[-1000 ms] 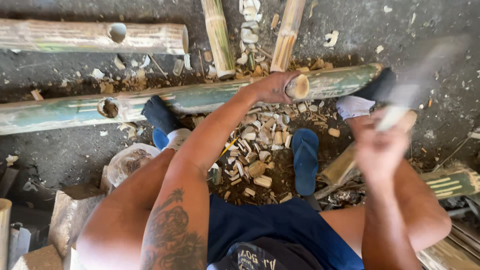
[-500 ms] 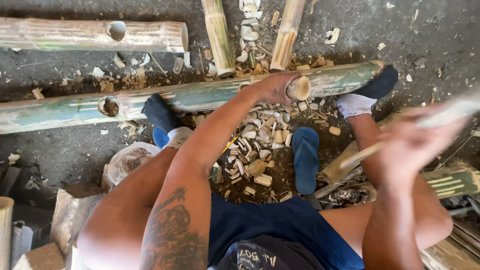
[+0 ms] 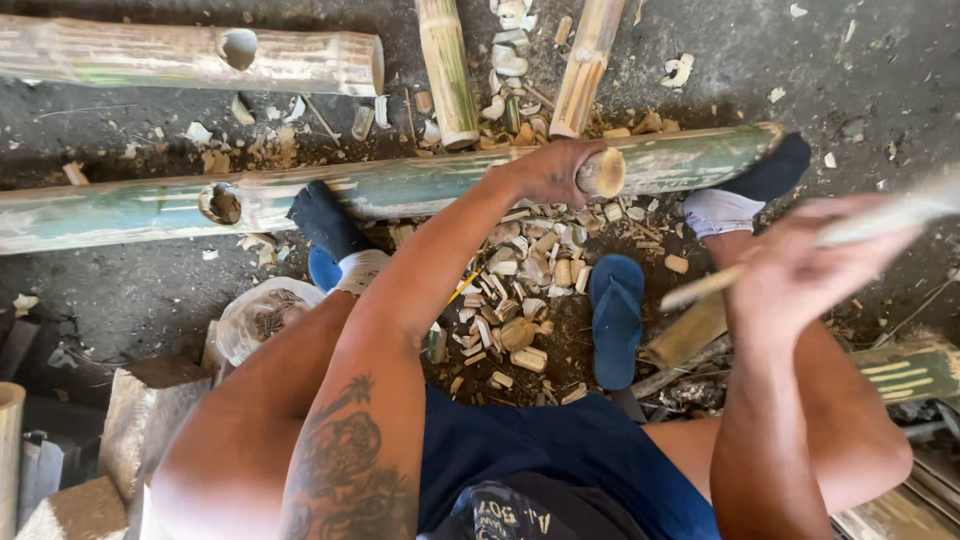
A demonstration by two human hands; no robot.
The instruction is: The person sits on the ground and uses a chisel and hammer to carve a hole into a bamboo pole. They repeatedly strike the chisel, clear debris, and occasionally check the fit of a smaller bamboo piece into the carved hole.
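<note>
Two hands: both bare, both busy over the long pole (image 3: 420, 188).
Long pole: green bamboo, round, smooth and weathered, lying flat across the dark ground; a round hole (image 3: 220, 203) was cut in it left of the sock.
Left hand (image 3: 548, 170): fingers wrapped tight around a peg (image 3: 603, 172), a short pale bamboo stub with a round cut end, standing against the pole's upper side.
Right hand (image 3: 800, 268): raised to the right of the peg, blurred; fingers closed around the handle of a blade (image 3: 880, 222), a long pale streak slanting up to the right.
Chips (image 3: 525, 290): pale, blocky bamboo offcuts heaped just below the pole, under the peg.
Sandal (image 3: 616, 318): blue rubber, smooth, lying empty below the pole beside the chips.
Left foot (image 3: 322, 218): in a dark sock, pressed on the pole right of the hole.
Right foot (image 3: 745, 190): in a dark and white sock, at the pole's right end.
Other bamboo: a pale holed length (image 3: 190, 58) above the pole at far left; two yellow canes (image 3: 447, 70) pointing down at it.
Shorts (image 3: 560, 450): dark blue cloth.
Labels: printing on the shorts was too cropped to tell.
</note>
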